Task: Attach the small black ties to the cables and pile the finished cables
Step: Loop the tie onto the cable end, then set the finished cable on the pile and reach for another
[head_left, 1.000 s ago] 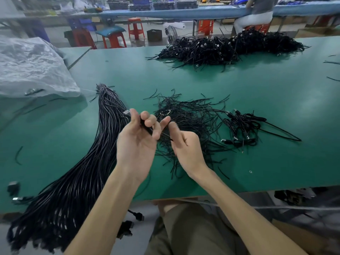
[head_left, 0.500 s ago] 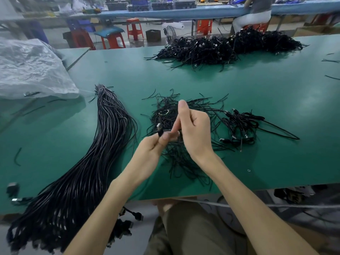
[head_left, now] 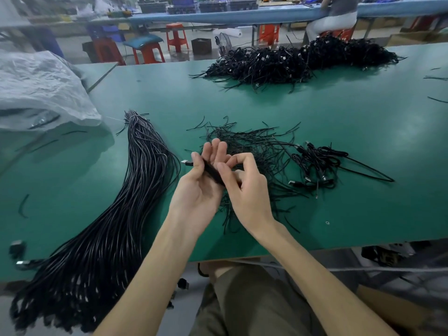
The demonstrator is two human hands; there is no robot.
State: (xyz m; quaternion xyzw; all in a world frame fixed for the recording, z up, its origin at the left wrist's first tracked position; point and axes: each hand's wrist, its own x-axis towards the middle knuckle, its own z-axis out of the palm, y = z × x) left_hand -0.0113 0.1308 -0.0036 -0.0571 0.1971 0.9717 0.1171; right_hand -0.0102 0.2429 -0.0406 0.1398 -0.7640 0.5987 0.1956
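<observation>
The folded black cable [head_left: 211, 171] lies in the left grip [head_left: 194, 192], pinned under its thumb with the USB plug [head_left: 187, 162] poking leftward, and the right grip [head_left: 247, 190] pinches its near end. Just beyond both grips spreads one heap of loose ties [head_left: 257, 141]. One small pile of finished cables [head_left: 315, 163] lies to the right and one long cable bundle [head_left: 116, 214] to the left, overhanging the near edge, with bare green surface [head_left: 363, 209] right of the right grip.
</observation>
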